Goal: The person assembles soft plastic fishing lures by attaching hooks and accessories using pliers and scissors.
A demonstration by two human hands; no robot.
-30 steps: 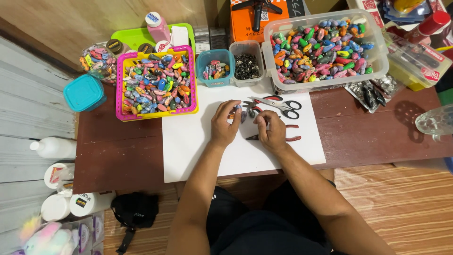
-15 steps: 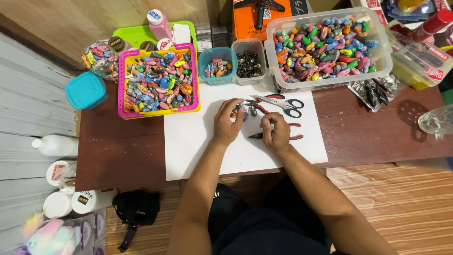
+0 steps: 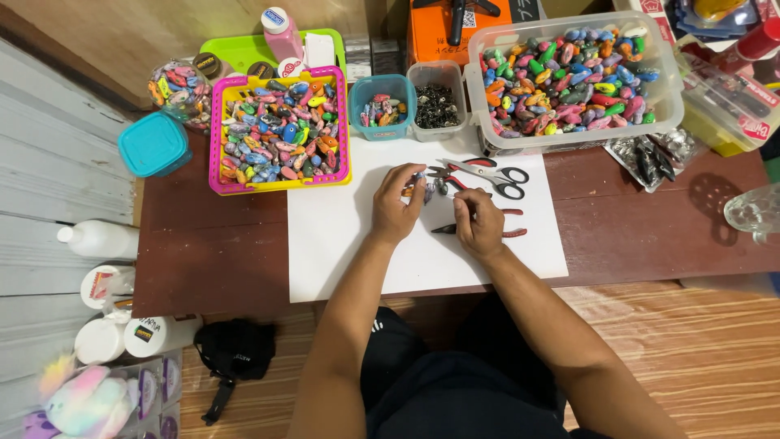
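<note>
Dark brown wooden table (image 3: pixel 211 260), seen from above, carrying a white sheet of paper (image 3: pixel 349 244) at its middle. Left hand (image 3: pixel 396 205) on the sheet, fingers curled narrow about a small cluster of beads and metal bits (image 3: pixel 424 189) at its fingertips; whether it grips them or merely touches them cannot be told. Right hand (image 3: pixel 481 223) just beside it, fingers bent and resting over red-handled pliers (image 3: pixel 487 231) that lie flat on the sheet; a firm grip cannot be confirmed. Scissors with red and black handles (image 3: pixel 487 172) lie on the paper just beyond both hands. Along the far edge: pink and yellow basket (image 3: pixel 218 146) filled with many-coloured oval beads; small teal tub (image 3: pixel 382 106) with a few beads; small clear tub (image 3: pixel 437 102) of dark metal parts; large clear plastic bin (image 3: pixel 569 77) heaped with coloured beads. Teal lidded container (image 3: pixel 154 145) at the table's left corner, a jar of beads (image 3: pixel 180 88) behind it. Bag of dark clips (image 3: pixel 650 158) right of the sheet. White bottles (image 3: pixel 101 240) on the floor left of the table; black pouch (image 3: pixel 236 351) beneath.
</note>
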